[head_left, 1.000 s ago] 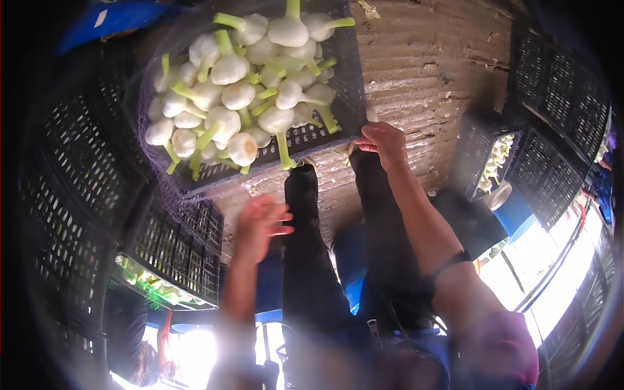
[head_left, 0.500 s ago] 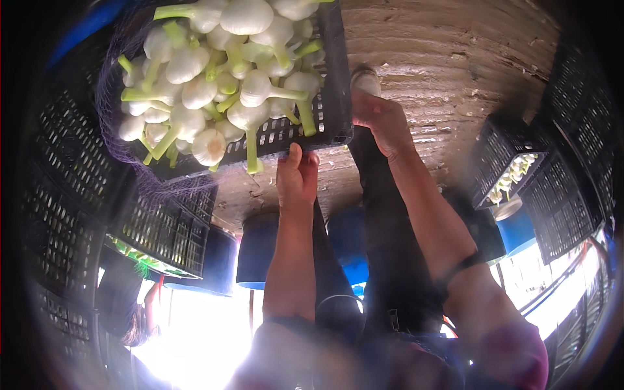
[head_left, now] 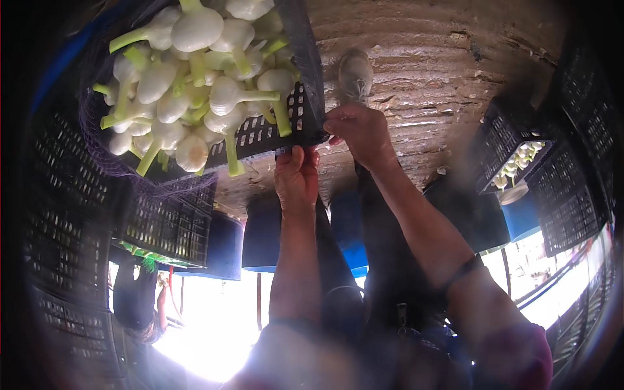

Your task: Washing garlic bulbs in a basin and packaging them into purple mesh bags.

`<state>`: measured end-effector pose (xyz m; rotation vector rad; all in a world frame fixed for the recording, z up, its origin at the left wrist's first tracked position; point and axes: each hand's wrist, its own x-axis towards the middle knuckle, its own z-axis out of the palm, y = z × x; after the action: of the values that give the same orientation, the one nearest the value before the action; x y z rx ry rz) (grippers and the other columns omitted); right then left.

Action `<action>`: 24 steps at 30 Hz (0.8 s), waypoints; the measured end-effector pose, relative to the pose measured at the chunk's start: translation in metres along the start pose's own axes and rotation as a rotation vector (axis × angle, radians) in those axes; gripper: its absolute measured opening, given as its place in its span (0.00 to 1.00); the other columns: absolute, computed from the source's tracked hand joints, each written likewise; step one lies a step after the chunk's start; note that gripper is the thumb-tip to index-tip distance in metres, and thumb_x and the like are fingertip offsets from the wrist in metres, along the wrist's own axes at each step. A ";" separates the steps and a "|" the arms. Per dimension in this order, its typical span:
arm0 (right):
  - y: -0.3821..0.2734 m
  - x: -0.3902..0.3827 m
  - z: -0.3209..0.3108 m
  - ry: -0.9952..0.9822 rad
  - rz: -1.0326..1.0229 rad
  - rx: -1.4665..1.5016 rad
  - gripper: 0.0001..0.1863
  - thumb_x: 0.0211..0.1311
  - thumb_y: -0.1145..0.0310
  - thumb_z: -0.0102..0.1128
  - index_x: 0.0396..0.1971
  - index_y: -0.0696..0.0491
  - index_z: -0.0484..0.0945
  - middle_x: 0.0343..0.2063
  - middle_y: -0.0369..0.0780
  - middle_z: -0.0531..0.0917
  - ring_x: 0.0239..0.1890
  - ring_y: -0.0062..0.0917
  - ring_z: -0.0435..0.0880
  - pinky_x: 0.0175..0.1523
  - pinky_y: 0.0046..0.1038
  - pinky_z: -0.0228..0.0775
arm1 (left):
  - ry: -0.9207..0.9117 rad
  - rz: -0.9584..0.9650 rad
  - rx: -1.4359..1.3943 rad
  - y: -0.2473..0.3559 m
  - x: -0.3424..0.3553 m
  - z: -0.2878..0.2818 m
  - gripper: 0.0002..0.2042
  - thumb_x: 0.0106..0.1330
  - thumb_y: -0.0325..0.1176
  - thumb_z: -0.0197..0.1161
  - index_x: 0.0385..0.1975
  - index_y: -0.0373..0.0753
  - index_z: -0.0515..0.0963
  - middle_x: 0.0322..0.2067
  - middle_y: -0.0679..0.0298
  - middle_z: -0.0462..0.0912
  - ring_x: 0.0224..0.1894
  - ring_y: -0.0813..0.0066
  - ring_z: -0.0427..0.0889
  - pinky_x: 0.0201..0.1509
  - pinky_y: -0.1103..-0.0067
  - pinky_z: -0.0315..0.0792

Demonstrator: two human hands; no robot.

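A black slotted plastic crate (head_left: 303, 32) at the upper left is heaped with white garlic bulbs (head_left: 192, 29) on short green stems, with purple netting (head_left: 97, 133) around its left side. My left hand (head_left: 296, 177) has its fingers curled at the crate's near edge, thumb up, fingertips partly hidden. My right hand (head_left: 359, 133) is closed on the crate's near right corner, thumb and index finger at the rim. My shoe (head_left: 356, 73) shows on the worn, brownish floor just beyond my right hand.
Stacked black crates stand along the left (head_left: 68, 201) and right (head_left: 575, 97). A smaller crate (head_left: 494, 143) of garlic sits at the right. Blue barrels (head_left: 520, 214) line the lower background. A dark shape with a red strand hangs at lower left, beside bright openings.
My left hand has risen from below to the crate's near edge and closed there. The crate and my right hand have shifted left in view, uncovering my shoe.
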<state>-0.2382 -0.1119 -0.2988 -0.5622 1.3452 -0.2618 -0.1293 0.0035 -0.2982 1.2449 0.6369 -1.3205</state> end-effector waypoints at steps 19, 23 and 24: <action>0.029 -0.038 -0.013 0.116 -0.006 0.118 0.05 0.49 0.76 0.49 0.19 0.60 0.73 0.19 0.38 0.76 0.23 0.18 0.76 0.31 0.19 0.68 | 0.182 -0.136 0.317 0.011 -0.028 0.021 0.04 0.53 0.26 0.57 0.24 0.32 0.72 0.17 0.60 0.75 0.15 0.76 0.72 0.18 0.82 0.67; 0.024 -0.040 -0.014 0.190 -0.011 0.065 0.04 0.48 0.78 0.49 0.19 0.59 0.73 0.20 0.38 0.76 0.23 0.20 0.76 0.32 0.19 0.68 | 0.209 -0.139 0.495 0.007 -0.013 0.020 0.03 0.53 0.25 0.56 0.24 0.32 0.72 0.17 0.61 0.74 0.15 0.77 0.71 0.18 0.83 0.66; 0.015 -0.040 -0.014 0.152 -0.001 0.067 0.03 0.49 0.77 0.50 0.21 0.59 0.73 0.20 0.38 0.75 0.24 0.20 0.75 0.31 0.20 0.68 | 0.196 -0.140 0.484 0.010 -0.017 0.022 0.03 0.53 0.25 0.56 0.23 0.32 0.72 0.16 0.61 0.74 0.15 0.77 0.71 0.18 0.83 0.66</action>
<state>-0.2623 -0.0824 -0.2746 -0.4941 1.4769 -0.3546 -0.1296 -0.0120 -0.2731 1.7646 0.5654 -1.5359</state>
